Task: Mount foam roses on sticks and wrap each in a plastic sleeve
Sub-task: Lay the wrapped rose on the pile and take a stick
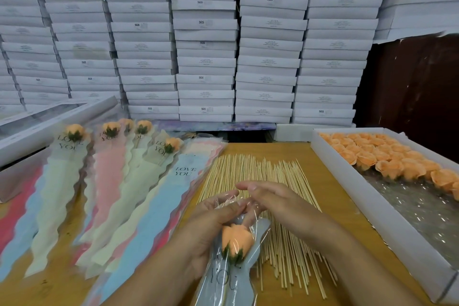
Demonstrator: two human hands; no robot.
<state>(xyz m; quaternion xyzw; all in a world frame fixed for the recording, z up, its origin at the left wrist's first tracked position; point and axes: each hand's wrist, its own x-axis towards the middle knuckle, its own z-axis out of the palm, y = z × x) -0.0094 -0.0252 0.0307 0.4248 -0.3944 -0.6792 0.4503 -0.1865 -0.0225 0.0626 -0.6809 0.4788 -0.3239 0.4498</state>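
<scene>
An orange foam rose (pixel 237 240) with a green calyx is seen inside a plastic sleeve (pixel 223 278) printed with "YOU", low in the middle of the view, above the wooden table (pixel 330 181). The sleeve is gripped from beneath by the left hand (pixel 208 226), whose fingers are curled round its clear upper part, with the thumb laid over the film just above the flower. The clear top of the sleeve is touched by the right hand (pixel 270 202), its fingers held fairly straight and close together; whether the film is pinched by them cannot be told. Under both hands a spread of bamboo sticks (pixel 260 176) is laid on the table. To the left, a fan of empty pastel sleeves (pixel 159 196) marked "LOVE YOU" is spread out, and beyond it several finished wrapped roses (pixel 74 131) are laid side by side. To the right, a white tray (pixel 387 228) is placed, its far end filled with loose orange rose heads (pixel 387 156). Behind the table, stacked white boxes (pixel 206 45) are piled into a wall
</scene>
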